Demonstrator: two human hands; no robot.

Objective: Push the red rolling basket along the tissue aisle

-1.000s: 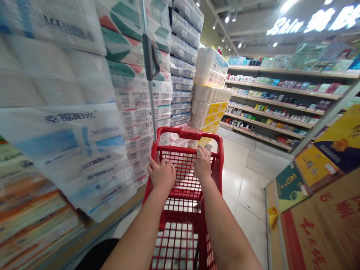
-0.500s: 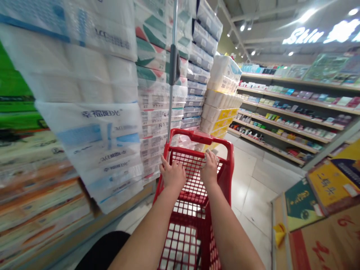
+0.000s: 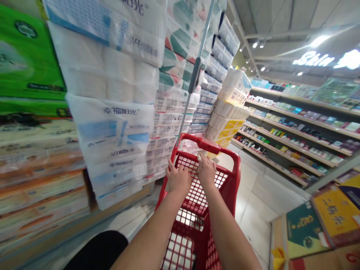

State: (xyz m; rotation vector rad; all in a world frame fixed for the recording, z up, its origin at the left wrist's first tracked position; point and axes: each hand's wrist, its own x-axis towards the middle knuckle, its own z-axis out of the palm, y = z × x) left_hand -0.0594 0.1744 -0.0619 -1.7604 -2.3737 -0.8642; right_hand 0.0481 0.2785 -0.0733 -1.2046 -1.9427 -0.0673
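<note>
A red plastic shopping basket (image 3: 236, 165) with grid walls and a raised pull rod (image 3: 194, 77) stands in front of me. At its left side, my left hand (image 3: 179, 180) has its fingers bent over the basket's edge and inner bar. My right hand (image 3: 207, 173) is closed at the inner bar, close beside the left one. A small crumpled whitish cloth or tissue (image 3: 200, 158) shows at its fingertips; most of it is hidden by the fingers. White floor shows through the basket's grid bottom (image 3: 178, 243).
Wrapped toilet paper packs (image 3: 120, 127) are stacked high on the left, beside green packs (image 3: 28, 60). Shelves of small boxes (image 3: 298, 112) line the back right. Printed cartons (image 3: 306, 228) stand at lower right. Tiled floor (image 3: 247, 187) runs between. A dark knee (image 3: 98, 247) shows below.
The view has shifted, so the basket and stacks sit further right. My right hand, with the whitish cloth or tissue, has moved left along the basket's bar, nearer my left hand.
</note>
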